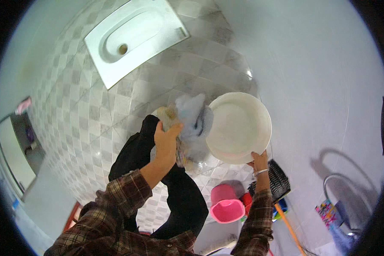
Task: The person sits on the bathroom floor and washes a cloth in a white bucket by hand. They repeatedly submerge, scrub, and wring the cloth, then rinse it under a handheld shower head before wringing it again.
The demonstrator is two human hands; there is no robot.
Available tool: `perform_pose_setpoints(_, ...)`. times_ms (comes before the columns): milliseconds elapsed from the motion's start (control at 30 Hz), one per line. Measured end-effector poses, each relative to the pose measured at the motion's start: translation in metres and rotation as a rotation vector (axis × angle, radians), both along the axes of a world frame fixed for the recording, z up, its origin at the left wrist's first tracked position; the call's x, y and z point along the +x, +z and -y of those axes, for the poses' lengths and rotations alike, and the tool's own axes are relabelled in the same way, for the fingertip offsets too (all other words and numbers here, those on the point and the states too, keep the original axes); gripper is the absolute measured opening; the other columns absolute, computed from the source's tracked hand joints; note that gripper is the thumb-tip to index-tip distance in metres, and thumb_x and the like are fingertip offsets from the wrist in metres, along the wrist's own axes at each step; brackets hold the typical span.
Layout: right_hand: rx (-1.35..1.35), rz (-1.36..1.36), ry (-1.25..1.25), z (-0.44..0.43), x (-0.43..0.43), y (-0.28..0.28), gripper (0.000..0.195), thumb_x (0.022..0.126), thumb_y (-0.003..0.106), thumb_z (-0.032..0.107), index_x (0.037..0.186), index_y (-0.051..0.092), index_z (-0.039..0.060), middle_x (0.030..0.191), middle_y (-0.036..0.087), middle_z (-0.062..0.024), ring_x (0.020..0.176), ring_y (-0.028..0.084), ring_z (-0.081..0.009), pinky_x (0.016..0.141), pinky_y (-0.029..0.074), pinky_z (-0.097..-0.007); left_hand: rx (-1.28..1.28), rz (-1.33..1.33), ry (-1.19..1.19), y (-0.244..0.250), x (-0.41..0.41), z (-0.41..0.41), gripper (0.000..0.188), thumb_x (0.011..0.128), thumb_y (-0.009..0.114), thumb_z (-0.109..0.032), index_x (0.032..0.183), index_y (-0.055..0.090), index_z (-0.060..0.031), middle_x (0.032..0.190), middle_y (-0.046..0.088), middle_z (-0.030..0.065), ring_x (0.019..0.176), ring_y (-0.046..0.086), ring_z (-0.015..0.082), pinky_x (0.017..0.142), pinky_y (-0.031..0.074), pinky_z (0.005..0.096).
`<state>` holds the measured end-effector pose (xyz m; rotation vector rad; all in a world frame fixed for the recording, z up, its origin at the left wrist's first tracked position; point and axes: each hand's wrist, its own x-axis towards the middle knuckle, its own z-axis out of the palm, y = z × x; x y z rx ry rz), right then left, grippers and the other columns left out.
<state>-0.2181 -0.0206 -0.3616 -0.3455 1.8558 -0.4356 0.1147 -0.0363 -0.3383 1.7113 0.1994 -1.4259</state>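
My right hand, with a pale bangle at the wrist, grips the near rim of a round white plastic basin. The inside of the basin faces me; pale, cloudy water may lie in it. Left of the basin is a blurred heap of light blue and grey cloth, with patterned cloth below it. My left hand is at the left side of this heap, thumb and fingers spread around a yellowish part. Blur hides whether the fingers close on it.
A white squat toilet is set in the tiled floor ahead. Near my right arm are a pink plastic dipper, a black-and-white brush head and an orange handle. A curved metal pipe stands by the right wall.
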Motion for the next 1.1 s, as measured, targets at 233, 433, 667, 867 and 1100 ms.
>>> perform_pose_setpoints(233, 0.144, -0.119, 0.416, 0.145, 0.100, 0.025, 0.042, 0.071, 0.052, 0.004, 0.108, 0.034, -0.0046, 0.100, 0.050, -0.0241, 0.078, 0.061, -0.0338, 0.054, 0.056, -0.0403, 0.352, -0.272, 0.168, -0.024, -0.002, -0.073, 0.047, 0.069, 0.064, -0.010, 0.110, 0.046, 0.0030, 0.096, 0.055, 0.0116, 0.084, 0.053, 0.0204, 0.075, 0.043, 0.0310)
perform_pose_setpoints(433, 0.180, -0.218, 0.659, 0.232, 0.194, 0.030, 0.043, 0.074, 0.051, 0.010, 0.109, 0.032, -0.0073, 0.096, 0.052, -0.0238, 0.071, 0.061, -0.0341, 0.053, 0.056, -0.0424, 0.317, -0.360, 0.073, -0.015, 0.008, -0.049, 0.058, 0.068, 0.068, -0.013, 0.116, 0.042, 0.0064, 0.099, 0.057, 0.0147, 0.085, 0.056, 0.0227, 0.074, 0.045, 0.0304)
perform_pose_setpoints(667, 0.194, -0.282, 0.870, 0.330, 0.313, 0.026, 0.045, 0.074, 0.054, 0.020, 0.105, 0.042, -0.0096, 0.088, 0.056, -0.0236, 0.070, 0.061, -0.0328, 0.052, 0.055, -0.0428, 0.141, -0.414, 0.218, 0.002, 0.050, 0.006, 0.062, 0.068, 0.068, -0.013, 0.119, 0.039, 0.0073, 0.099, 0.058, 0.0171, 0.082, 0.059, 0.0219, 0.073, 0.047, 0.0294)
perform_pose_setpoints(867, 0.194, -0.461, 1.024, 0.390, 0.425, 0.007, 0.050, 0.069, 0.057, 0.026, 0.098, 0.045, -0.0137, 0.079, 0.056, -0.0252, 0.057, 0.060, -0.0339, 0.045, 0.053, -0.0422, 0.185, -0.486, 0.284, 0.012, 0.099, 0.038, 0.060, 0.070, 0.067, -0.013, 0.118, 0.039, 0.0076, 0.100, 0.058, 0.0165, 0.083, 0.058, 0.0218, 0.073, 0.047, 0.0293)
perform_pose_setpoints(1100, 0.339, -0.578, 1.108, 0.431, 0.474, -0.037, 0.052, 0.067, 0.058, 0.029, 0.100, 0.047, -0.0086, 0.083, 0.057, -0.0230, 0.058, 0.060, -0.0319, 0.047, 0.053, -0.0419, 0.088, -0.578, 0.505, 0.007, 0.120, 0.053, 0.056, 0.070, 0.067, -0.011, 0.116, 0.041, 0.0063, 0.102, 0.057, 0.0150, 0.087, 0.057, 0.0202, 0.075, 0.047, 0.0283)
